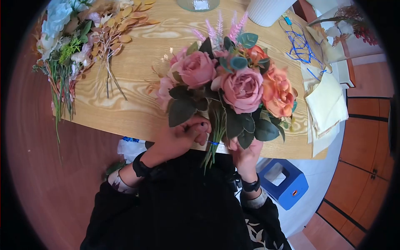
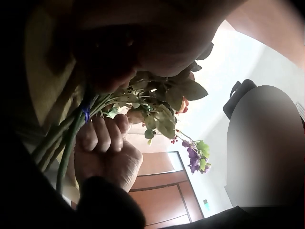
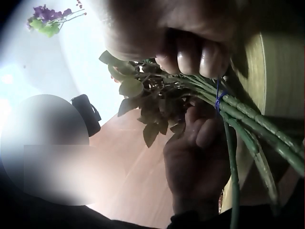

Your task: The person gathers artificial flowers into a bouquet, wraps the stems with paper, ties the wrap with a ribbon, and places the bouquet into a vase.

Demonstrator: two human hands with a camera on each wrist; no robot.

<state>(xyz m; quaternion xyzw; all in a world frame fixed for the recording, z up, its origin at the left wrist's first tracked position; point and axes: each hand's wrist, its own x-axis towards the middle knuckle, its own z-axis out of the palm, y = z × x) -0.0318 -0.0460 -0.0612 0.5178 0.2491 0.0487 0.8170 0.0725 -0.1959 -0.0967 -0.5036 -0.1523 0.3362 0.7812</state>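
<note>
A bouquet of artificial flowers (image 1: 243,89), pink and orange roses with dark leaves, lies at the table's near edge with its green stems (image 1: 217,125) towards the person. A thin blue tie (image 1: 214,143) circles the stems below the leaves. Left of the stems, my left hand (image 1: 183,135) has curled fingers at one side of the tie. On the other side my right hand (image 1: 248,154), partly hidden by leaves, curls its fingers too. In the right wrist view, a strand of the blue tie (image 3: 219,101) runs up to the right hand's fingers (image 3: 212,59).
More artificial flowers (image 1: 62,46) and orange-leaved sprigs (image 1: 121,25) lie at the table's left. A glass vessel (image 1: 199,4) and a white ribbed vase (image 1: 268,10) stand at the back. Blue cord (image 1: 302,46) and paper sheets (image 1: 327,104) lie right. Below is a blue stool (image 1: 287,191).
</note>
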